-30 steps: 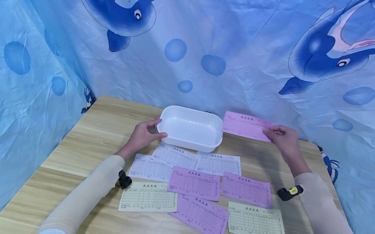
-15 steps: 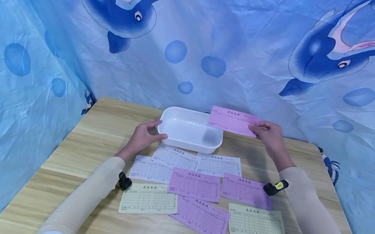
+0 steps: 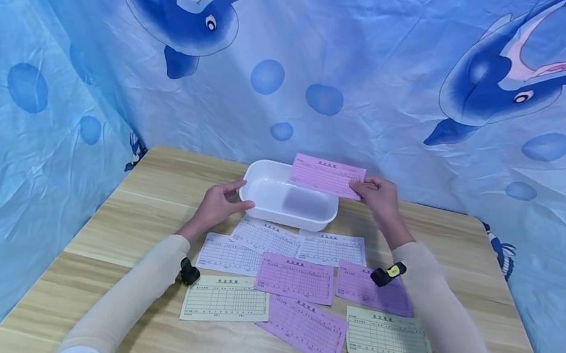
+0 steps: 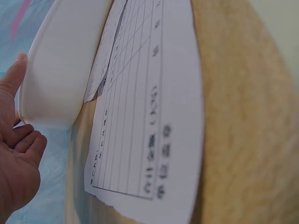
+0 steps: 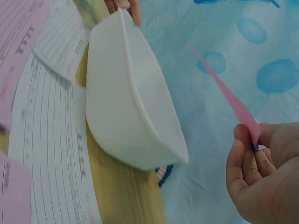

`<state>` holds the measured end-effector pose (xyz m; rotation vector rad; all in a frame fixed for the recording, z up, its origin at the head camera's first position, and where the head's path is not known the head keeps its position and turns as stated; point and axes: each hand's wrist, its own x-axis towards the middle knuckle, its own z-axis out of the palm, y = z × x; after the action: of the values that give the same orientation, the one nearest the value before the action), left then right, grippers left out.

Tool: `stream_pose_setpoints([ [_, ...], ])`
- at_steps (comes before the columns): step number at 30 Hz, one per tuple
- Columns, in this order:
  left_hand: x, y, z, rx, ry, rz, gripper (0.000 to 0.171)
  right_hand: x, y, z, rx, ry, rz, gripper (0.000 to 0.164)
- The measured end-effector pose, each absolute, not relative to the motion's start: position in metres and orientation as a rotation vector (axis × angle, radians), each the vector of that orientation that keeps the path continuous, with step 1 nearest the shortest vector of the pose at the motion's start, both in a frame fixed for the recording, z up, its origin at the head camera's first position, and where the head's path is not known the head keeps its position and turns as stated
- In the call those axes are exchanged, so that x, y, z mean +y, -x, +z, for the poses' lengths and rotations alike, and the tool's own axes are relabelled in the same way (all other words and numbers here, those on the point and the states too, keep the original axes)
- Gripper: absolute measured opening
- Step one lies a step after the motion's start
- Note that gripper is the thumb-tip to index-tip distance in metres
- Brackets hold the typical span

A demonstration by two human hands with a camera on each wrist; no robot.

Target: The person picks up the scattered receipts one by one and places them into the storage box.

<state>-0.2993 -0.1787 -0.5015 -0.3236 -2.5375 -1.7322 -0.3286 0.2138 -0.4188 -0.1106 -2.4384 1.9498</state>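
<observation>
My right hand (image 3: 380,198) pinches one end of a pink printed receipt slip (image 3: 323,174) between thumb and fingers. The slip hangs over the right half of a white plastic tray (image 3: 266,213), its printed side facing me. From the right wrist, the pink slip (image 5: 233,103) appears nearly edge-on above the tray's rim. At the tray's left end my left hand (image 3: 217,202) grips it, thumb on the front rim and fingers around the side. In the left wrist view the fingers of that left hand (image 4: 18,154) are curled by the tray's end wall (image 4: 60,70).
In front of the tray lie several slips, some overlapping: white ones (image 3: 332,249) closest to it, purple-pink ones (image 3: 295,278) in the middle, and pale green ones (image 3: 226,300) nearer me. Behind the wooden table (image 3: 166,189) hangs a blue dolphin-print cloth (image 3: 383,94).
My right hand has carried the pink slip leftward, from beside the tray to over its right half. The left hand has stayed at the tray's left end.
</observation>
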Motion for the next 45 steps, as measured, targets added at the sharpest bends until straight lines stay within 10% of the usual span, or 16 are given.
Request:
stream_pose_setpoints([
  [45, -0.177, 0.299, -0.502, -2.548, 0.269, -1.746, 0.078, 0.11, 0.345, -0.454, -2.699, 0.041, 1.617, 0.018],
])
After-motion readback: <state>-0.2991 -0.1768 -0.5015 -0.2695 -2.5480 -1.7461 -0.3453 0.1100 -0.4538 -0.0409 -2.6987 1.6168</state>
